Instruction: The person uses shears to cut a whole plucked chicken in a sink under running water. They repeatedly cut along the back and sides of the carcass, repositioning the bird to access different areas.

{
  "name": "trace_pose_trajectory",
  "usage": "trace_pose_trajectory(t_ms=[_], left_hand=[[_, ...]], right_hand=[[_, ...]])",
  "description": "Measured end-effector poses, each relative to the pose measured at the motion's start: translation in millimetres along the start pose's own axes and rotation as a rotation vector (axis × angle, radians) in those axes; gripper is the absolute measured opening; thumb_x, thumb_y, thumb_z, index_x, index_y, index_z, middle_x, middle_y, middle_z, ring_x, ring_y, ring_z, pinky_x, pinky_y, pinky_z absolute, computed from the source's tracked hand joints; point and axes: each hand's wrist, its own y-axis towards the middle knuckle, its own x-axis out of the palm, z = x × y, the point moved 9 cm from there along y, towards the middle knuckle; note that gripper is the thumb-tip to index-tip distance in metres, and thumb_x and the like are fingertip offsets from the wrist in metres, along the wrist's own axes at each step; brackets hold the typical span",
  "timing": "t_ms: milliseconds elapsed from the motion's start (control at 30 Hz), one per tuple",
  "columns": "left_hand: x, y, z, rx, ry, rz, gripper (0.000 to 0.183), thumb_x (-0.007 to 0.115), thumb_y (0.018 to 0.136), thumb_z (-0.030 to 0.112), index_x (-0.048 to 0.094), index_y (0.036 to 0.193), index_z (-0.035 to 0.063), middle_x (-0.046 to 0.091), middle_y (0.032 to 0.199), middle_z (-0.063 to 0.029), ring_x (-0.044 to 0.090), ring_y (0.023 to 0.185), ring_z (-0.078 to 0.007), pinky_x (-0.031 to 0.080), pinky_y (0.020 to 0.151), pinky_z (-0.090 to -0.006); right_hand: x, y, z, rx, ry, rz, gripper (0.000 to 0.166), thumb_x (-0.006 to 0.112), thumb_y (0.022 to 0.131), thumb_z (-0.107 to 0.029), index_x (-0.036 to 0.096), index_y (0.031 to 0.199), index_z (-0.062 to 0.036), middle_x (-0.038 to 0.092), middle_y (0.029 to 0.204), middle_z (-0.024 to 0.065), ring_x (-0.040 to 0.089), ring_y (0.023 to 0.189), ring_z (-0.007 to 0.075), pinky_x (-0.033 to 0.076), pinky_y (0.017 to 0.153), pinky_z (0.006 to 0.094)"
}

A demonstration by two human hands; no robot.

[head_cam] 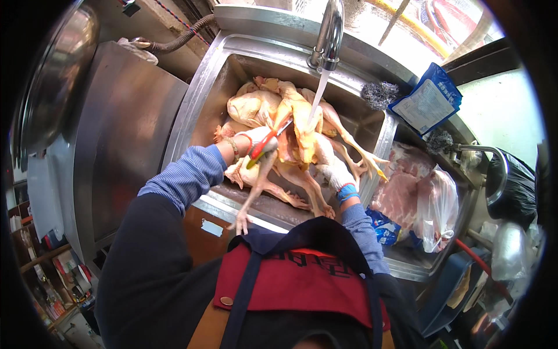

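Note:
Several plucked whole chickens [253,107] with feet attached lie heaped in the left basin of a steel sink. My left hand [258,134], in a pale glove, holds kitchen scissors [265,143] with red and yellow-green handles; their blades point at an opening in the middle chicken [301,115]. On the other side of that bird, my right hand [333,168], gloved and with a blue band at the wrist, grips its flesh; some of the fingers are hidden. Water [319,94] runs from the faucet [331,48] onto the middle chicken.
Large pieces of raw meat [399,187] and a clear plastic bag [438,209] lie in the right basin. Steel wool [380,94] and a blue printed packet [427,99] rest along the sink's back edge. A steel surface [130,113] stands at the left.

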Motion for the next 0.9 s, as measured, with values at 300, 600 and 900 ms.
trace_pose_trajectory(t_ms=[300,600,900], left_hand=[[-10,-85,20,0.035,0.618,0.426,0.022,0.047,0.089,0.021,0.055,0.102,0.0051,0.062,0.084,-0.0214,0.062,0.079,-0.0385,0.049,0.072,-0.046],[-70,-32,44,0.753,1.212,0.66,0.038,0.058,0.08,0.019,0.056,0.114,0.004,0.057,0.098,-0.0171,0.056,0.096,-0.0352,0.043,0.095,-0.0478],[-51,29,80,0.984,1.312,0.462,0.03,0.056,0.078,0.013,0.057,0.108,0.0065,0.057,0.101,-0.0152,0.056,0.104,-0.0343,0.041,0.099,-0.0435]], right_hand=[[10,-16,-2,0.061,0.246,-0.125,0.017,0.061,0.08,-0.018,0.062,0.083,-0.0015,0.059,0.073,0.0063,0.057,0.064,0.0157,0.05,0.052,0.0325],[-10,-16,-11,0.134,0.211,-0.133,0.028,0.063,0.08,-0.019,0.064,0.1,-0.0003,0.061,0.078,0.007,0.059,0.064,0.0191,0.053,0.057,0.0338],[-24,-21,-26,0.135,-0.05,-0.081,0.031,0.065,0.074,-0.021,0.064,0.094,0.002,0.065,0.075,0.0153,0.063,0.064,0.0234,0.05,0.054,0.0359]])
